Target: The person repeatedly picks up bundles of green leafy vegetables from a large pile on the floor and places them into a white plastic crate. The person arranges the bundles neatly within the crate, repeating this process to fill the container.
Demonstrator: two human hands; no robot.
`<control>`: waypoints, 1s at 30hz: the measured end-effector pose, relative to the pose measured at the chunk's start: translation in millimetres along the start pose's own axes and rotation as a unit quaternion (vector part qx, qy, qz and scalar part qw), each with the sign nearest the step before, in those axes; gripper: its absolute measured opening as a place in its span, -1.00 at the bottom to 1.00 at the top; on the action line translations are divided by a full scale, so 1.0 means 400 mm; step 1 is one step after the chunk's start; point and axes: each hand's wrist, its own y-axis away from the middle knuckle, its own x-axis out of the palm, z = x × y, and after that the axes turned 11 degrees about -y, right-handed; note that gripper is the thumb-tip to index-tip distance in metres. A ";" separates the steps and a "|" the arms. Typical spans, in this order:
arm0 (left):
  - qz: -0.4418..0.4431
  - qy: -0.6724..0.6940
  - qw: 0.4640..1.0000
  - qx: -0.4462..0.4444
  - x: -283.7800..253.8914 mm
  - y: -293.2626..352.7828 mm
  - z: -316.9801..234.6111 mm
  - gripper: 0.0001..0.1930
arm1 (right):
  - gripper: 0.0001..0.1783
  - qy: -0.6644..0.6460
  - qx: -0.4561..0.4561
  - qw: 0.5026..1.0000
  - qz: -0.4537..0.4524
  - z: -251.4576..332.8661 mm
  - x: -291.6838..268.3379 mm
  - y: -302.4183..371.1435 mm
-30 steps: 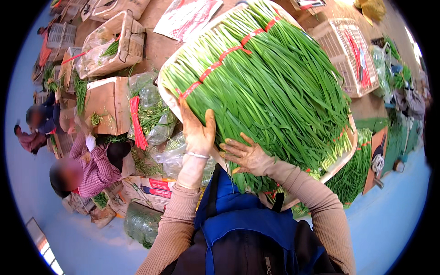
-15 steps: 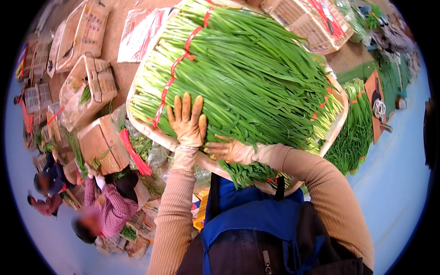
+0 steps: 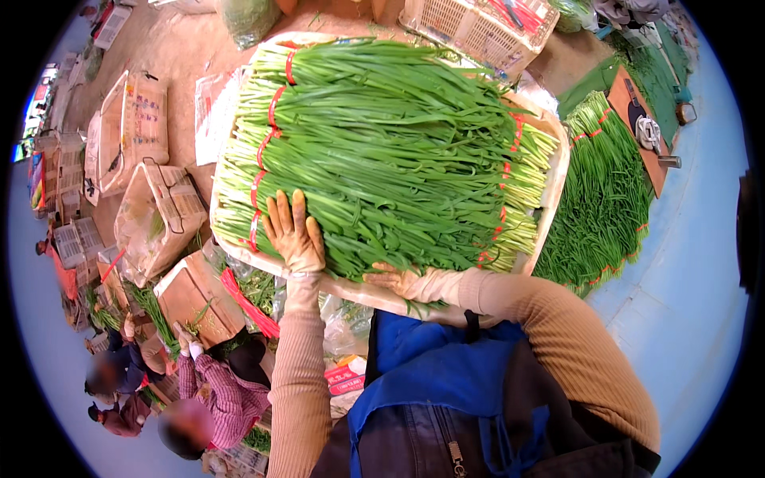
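Note:
A pale plastic crate (image 3: 555, 187) in front of me is heaped with bundles of garlic chives (image 3: 382, 151). Red ties (image 3: 272, 111) bind the bundles near their stem ends, on both the left and right sides. My left hand (image 3: 296, 239), in a stained tan glove, lies flat on the near left of the chives with its fingers spread. Along the near rim, my right hand (image 3: 406, 283), gloved too, rests against the edge of the pile with fingers stretched to the left. Some of its fingers are hidden among leaves.
More tied chives (image 3: 602, 191) lie right of the crate, beside a brown board (image 3: 653, 171). A crate (image 3: 486, 32) with red ties stands beyond. Leftward are an open crate (image 3: 159, 219), a cardboard box (image 3: 199, 299), red strips (image 3: 247, 303) and a seated co-worker in a checked sleeve (image 3: 231, 398).
The crate appears lower and more level in view, and the surroundings have shifted. Leaves that hung over the near rim by my right hand now mostly lie inside. Both hands stay on the chives.

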 end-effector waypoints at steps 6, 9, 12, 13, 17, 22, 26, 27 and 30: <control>-0.053 0.072 0.996 -0.014 -0.097 0.007 -0.101 -0.47 | -0.31 -0.649 -0.006 0.755 -0.090 -0.214 -0.056 0.117; -0.015 0.105 0.992 0.062 -0.095 -0.044 -0.223 -0.44 | -0.28 -0.793 0.043 0.600 -0.100 -0.321 -0.098 0.194; 0.036 0.030 0.993 0.112 -0.051 -0.068 -0.273 -0.42 | -0.13 -0.731 0.075 0.654 -0.177 -0.410 -0.140 0.204; 0.036 0.016 0.994 0.101 -0.051 -0.060 -0.262 -0.42 | -0.12 -0.775 0.055 0.626 -0.068 -0.533 -0.160 0.215; -0.008 0.020 0.991 0.134 -0.012 -0.049 -0.244 -0.43 | -0.31 -0.554 0.419 0.658 -0.289 -0.729 0.013 0.177; 0.016 0.018 0.993 0.119 -0.030 -0.062 -0.260 -0.48 | -0.28 -0.525 0.523 0.671 -0.026 -0.962 0.258 0.123; 0.002 0.027 0.992 0.119 -0.008 -0.065 -0.260 -0.44 | -0.20 -0.573 0.494 0.654 0.011 -0.977 0.427 0.080; 0.002 0.031 0.993 0.116 -0.009 -0.059 -0.254 -0.44 | -0.21 -0.610 0.480 0.630 0.012 -0.966 0.442 0.077; 0.008 0.031 0.993 0.111 -0.007 -0.066 -0.260 -0.45 | -0.30 -0.618 0.450 0.645 -0.006 -0.877 0.486 0.076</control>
